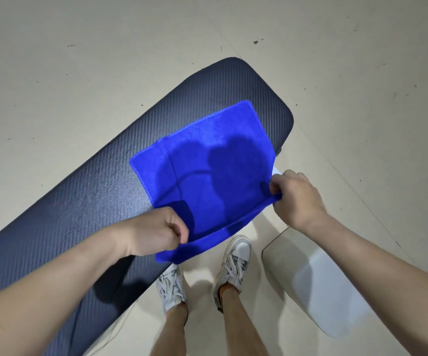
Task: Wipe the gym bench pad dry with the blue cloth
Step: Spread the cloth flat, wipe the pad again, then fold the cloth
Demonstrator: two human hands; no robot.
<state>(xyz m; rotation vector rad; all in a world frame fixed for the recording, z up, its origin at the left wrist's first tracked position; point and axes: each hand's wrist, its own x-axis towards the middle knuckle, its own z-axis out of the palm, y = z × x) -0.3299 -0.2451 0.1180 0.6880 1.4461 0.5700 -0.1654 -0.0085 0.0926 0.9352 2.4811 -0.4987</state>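
Blue microfibre, spread almost flat, covered the near edge of the dark, ribbed gym bench pad (79,160) as a person held the blue cloth (207,176) by its two nearest corners. The left hand (156,232) was clenched on the cloth's near-left corner, thumb and curled fingers pinching the fabric just above the pad's near edge. The right hand (295,199) gripped the near-right corner the same way, beyond the pad's edge and over the pale floor (79,47). Between the two grips the cloth's near hem sagged slightly and hung past the pad's edge, a fold drooping below the left hand. The rest of the cloth lay away from both hands, stretched across the pad toward its rounded far end, with the far corners resting on the pad's surface. Shadows of the hands fell across the middle of the cloth. The pad ran diagonally, its far end rounded and its other end leaving the picture at lower left under the left forearm. Just below the pad's near edge stood the person's feet in white sneakers (233,263). A pale, glossy rounded object (318,286), unclear in kind, lay on the floor beside the pad, under the right forearm.
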